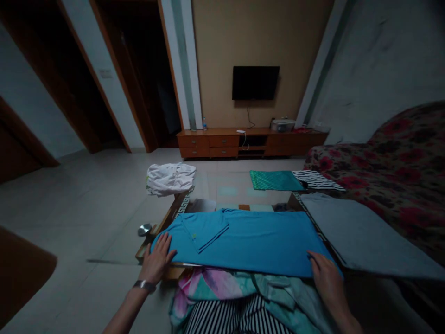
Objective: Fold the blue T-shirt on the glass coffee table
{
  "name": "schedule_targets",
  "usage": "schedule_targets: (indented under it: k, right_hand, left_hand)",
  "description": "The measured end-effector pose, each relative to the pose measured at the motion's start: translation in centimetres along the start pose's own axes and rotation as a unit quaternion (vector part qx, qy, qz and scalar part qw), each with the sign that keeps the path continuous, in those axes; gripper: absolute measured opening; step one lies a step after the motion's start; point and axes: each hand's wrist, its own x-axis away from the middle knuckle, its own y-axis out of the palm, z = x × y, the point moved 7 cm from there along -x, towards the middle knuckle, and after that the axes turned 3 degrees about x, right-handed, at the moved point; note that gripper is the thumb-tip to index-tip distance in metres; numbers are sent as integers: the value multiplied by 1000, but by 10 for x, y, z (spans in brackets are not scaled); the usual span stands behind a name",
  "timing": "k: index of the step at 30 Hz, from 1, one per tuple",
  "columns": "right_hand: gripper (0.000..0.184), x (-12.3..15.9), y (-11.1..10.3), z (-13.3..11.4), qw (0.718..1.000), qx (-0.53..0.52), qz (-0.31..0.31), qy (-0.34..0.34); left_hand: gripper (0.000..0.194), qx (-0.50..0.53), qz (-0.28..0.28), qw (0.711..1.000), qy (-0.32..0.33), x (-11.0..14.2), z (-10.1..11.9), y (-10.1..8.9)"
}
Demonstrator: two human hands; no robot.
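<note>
A bright blue shirt (250, 241) lies spread flat across a glass table (182, 206), with its folded sleeve (208, 234) on top near the left. My left hand (157, 258) rests flat on the shirt's left end, fingers apart. My right hand (326, 283) sits at the shirt's lower right edge, fingers curled over the hem. Just below the shirt, a heap of pink-and-teal and black-striped cloth (229, 306) lies between my hands.
A crumpled white garment (170, 179) sits at the table's far left. Green cloth (274, 180) and striped cloth (316, 180) lie at the far end. Grey folded cloth (361, 232) extends onto a floral sofa (389, 162). A wooden cabinet (250, 143) stands beyond.
</note>
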Motion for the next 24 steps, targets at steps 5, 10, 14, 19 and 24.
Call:
schedule_targets:
  k: [5,10,14,19,24]
  right_hand:
    - [45,41,-38,60,987,3,57,149]
    - [55,64,-31,94,898,-211,77,379]
    - [64,62,-11,92,730,-455,70,505]
    - [58,42,-10,73,655,-557,56,508]
    - [55,35,1,74,638,-571,88,508]
  left_hand:
    - [58,-3,1,999,54,-3,-27,17]
    - [50,-12,99,993,68,-54,3,-4]
    - [51,38,146,973,176,-116,123,-26]
    - [41,130,-17,937,323,-159,328,-16]
    - [39,104,-110,930,336,-182,478,2]
